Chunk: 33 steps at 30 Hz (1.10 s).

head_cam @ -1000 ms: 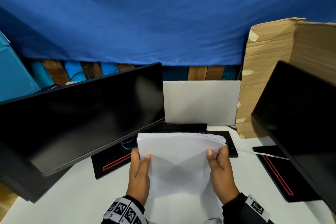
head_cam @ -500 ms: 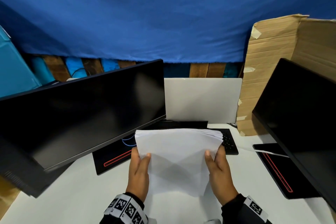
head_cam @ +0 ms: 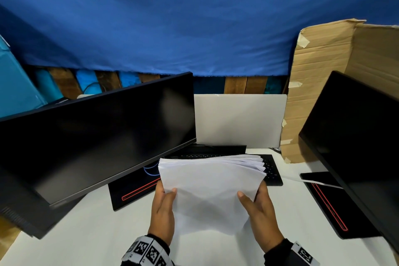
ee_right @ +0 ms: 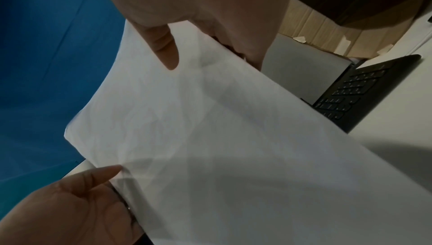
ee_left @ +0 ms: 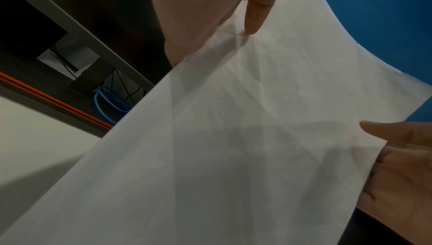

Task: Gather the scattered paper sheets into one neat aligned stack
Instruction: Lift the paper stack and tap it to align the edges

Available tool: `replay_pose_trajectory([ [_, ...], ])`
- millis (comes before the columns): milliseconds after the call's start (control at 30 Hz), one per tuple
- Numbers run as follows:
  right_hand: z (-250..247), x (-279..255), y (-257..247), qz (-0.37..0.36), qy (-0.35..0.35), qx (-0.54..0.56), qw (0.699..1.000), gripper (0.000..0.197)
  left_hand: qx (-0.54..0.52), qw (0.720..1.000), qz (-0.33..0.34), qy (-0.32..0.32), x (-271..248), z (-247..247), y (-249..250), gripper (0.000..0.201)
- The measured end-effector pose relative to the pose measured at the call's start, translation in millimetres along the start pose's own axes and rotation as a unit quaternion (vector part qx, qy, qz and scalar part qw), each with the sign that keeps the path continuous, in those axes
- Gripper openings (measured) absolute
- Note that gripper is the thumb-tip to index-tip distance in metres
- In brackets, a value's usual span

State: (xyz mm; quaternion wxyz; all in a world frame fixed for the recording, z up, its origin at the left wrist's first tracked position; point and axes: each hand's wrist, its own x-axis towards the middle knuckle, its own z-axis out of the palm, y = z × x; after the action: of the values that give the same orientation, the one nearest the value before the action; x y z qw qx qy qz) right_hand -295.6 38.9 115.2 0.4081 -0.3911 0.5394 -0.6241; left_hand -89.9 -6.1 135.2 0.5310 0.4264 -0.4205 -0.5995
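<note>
A stack of white paper sheets (head_cam: 212,188) stands tilted up over the white desk (head_cam: 75,237) between both hands. My left hand (head_cam: 163,207) grips its left edge, thumb on the front face. My right hand (head_cam: 258,207) grips the right edge the same way. The top right corners of the sheets fan out a little and do not line up. In the left wrist view the paper stack (ee_left: 233,138) fills the frame, with my left thumb (ee_left: 256,16) pressed on it. In the right wrist view my right thumb (ee_right: 163,47) lies on the paper stack (ee_right: 233,147).
A black monitor (head_cam: 97,136) leans at the left, and a second monitor (head_cam: 356,140) stands at the right. A black keyboard (head_cam: 271,170) lies behind the paper. Cardboard (head_cam: 319,84) stands at the back right, a white board (head_cam: 237,121) at the back centre. A thin white strip (head_cam: 313,181) lies by the right monitor's base.
The stack stays in both hands at about the same spot. Its top right corners were closer together half a second ago and now fan out again.
</note>
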Motion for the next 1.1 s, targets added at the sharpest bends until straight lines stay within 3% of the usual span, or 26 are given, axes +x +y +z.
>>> replay_pose_trajectory([
  [400, 10.8, 9.3, -2.4, -0.062, 0.065, -0.064, 0.994, 0.033, -0.007, 1.0, 0.013, -0.021, 2.4, 5.6, 6.5, 0.035],
  [500, 9.1, 10.4, -3.0, -0.066, 0.062, -0.05, 0.995, 0.025, 0.005, 1.0, 0.021, -0.014, 2.0, 5.5, 6.3, 0.035],
  [567, 9.2, 10.9, -2.7, -0.076, 0.066, -0.064, 0.993, 0.035, 0.011, 1.0, 0.023, -0.002, 1.8, 4.4, 4.5, 0.038],
  [667, 10.3, 10.9, -7.6, -0.087, 0.055, -0.05, 0.993, 0.021, 0.009, 1.0, 0.028, 0.001, 3.4, 4.7, 5.8, 0.041],
  [800, 13.6, 12.7, -16.9, -0.11, 0.048, -0.043, 0.992, 0.017, 0.0, 0.999, 0.043, 0.001, 6.0, 3.8, 12.5, 0.04],
  [867, 11.4, 13.5, -10.0, -0.087, 0.037, -0.017, 0.995, 0.011, 0.0, 0.999, 0.037, 0.0, 5.2, 1.9, 11.9, 0.039],
  [933, 9.2, 12.9, -2.1, -0.049, 0.039, 0.002, 0.998, 0.035, 0.004, 1.0, 0.022, -0.003, 3.6, 1.1, 9.6, 0.039],
  [967, 9.5, 12.0, -1.2, -0.044, 0.044, 0.003, 0.998, 0.036, 0.003, 1.0, 0.017, -0.003, 2.9, 1.0, 9.1, 0.04],
  [1100, 7.9, 14.2, -4.1, -0.05, 0.051, -0.001, 0.997, 0.016, 0.01, 1.0, 0.023, -0.003, 1.7, 4.4, 13.9, 0.04],
])
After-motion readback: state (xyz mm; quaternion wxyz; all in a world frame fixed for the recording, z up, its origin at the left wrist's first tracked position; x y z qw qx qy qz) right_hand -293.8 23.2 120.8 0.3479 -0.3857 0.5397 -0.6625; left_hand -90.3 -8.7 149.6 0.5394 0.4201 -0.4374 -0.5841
